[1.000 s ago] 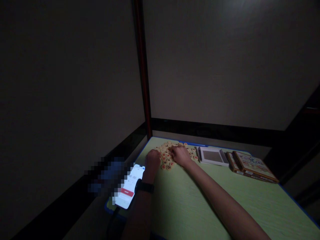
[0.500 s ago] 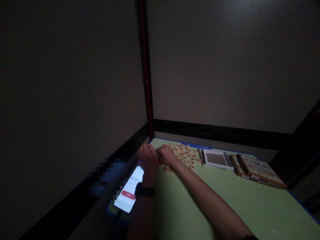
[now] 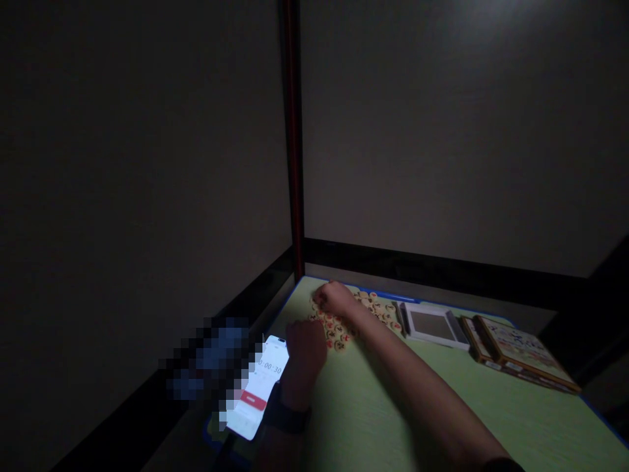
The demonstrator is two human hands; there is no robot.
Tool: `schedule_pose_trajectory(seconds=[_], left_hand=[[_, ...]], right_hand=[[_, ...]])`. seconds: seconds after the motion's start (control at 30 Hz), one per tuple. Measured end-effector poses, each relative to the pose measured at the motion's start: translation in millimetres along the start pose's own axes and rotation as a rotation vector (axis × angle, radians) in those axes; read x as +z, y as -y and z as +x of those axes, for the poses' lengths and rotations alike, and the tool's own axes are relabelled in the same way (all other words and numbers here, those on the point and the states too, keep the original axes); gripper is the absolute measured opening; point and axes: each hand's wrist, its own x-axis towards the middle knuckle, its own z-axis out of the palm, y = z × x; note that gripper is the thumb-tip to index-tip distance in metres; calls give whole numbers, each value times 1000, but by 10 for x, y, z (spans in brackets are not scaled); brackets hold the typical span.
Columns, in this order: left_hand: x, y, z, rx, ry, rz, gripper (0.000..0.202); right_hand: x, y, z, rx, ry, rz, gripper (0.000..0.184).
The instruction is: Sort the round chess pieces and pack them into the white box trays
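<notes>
Green tabletop (image 3: 417, 400), blue-edged, in a dim corner of grey walls (image 3: 442, 131).
Round pieces (image 3: 339, 331) lie clustered toward its far end, left of a white box (image 3: 437, 339); the person's right hand (image 3: 335, 299) curls over them, the left hand (image 3: 307, 347) just nearer, beside a lit phone (image 3: 258, 387); whether either grips anything cannot be told.
</notes>
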Motion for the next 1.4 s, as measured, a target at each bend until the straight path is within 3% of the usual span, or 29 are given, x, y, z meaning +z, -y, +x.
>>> schedule_pose_trajectory(seconds=[0.17, 0.27, 0.47, 0.77, 0.9, 1.03, 1.2, 1.4], left_hand=[[-50, -175, -78, -2, -30, -43, 37], [-24, -397, -190, 82, -89, -87, 39], [112, -738, -349, 222, 82, -136, 34], [326, -672, -433, 255, 126, -213, 32], [423, -681, -455, 251, 129, -234, 31], [430, -687, -458, 245, 161, -225, 32], [404, -689, -499, 263, 206, -210, 31], [417, -683, -527, 264, 204, -213, 30]], right_hand=[[26, 102, 89, -46, 28, -83, 21], [49, 150, 150, -56, 49, -113, 22], [89, 172, 233, -78, 120, -95, 27], [39, -17, 300, -170, 191, 121, 41], [138, -99, 305, -180, 182, 258, 45], [261, -145, 307, -183, 141, 336, 37], [283, -172, 288, -205, 96, 320, 25], [121, -295, 111, -172, 49, 152, 26]])
